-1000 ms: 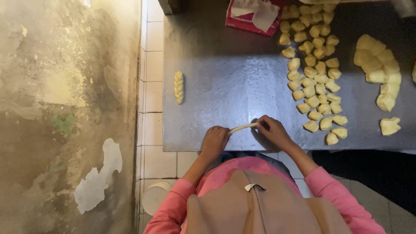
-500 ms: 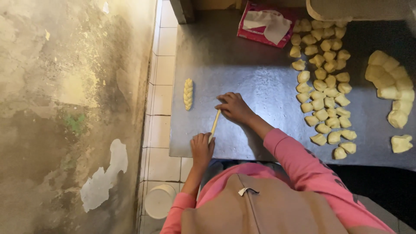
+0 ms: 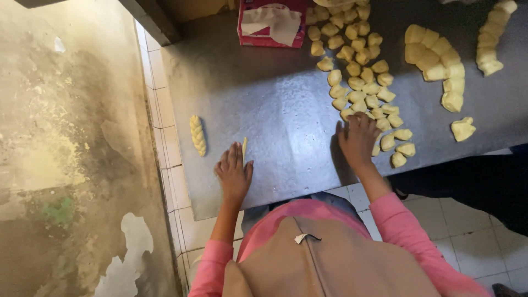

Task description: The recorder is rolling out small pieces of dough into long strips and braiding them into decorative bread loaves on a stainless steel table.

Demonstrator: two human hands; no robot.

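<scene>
Dough strip: a thin pale strip [image 3: 244,149] lies on the grey metal surface [image 3: 275,104], just beside the left hand's fingertips.
Left hand: the left hand [image 3: 233,175] lies flat, fingers together; it seems to touch the strip, though that is hard to see.
Right hand: the right hand [image 3: 358,137] is spread open on the dough pieces [image 3: 360,82], gripping nothing.
Braid: a plaited dough braid [image 3: 197,135] sits near the surface's left edge.
Further off: larger dough chunks [image 3: 440,66]; a red tissue box [image 3: 272,23] at the far side.
</scene>
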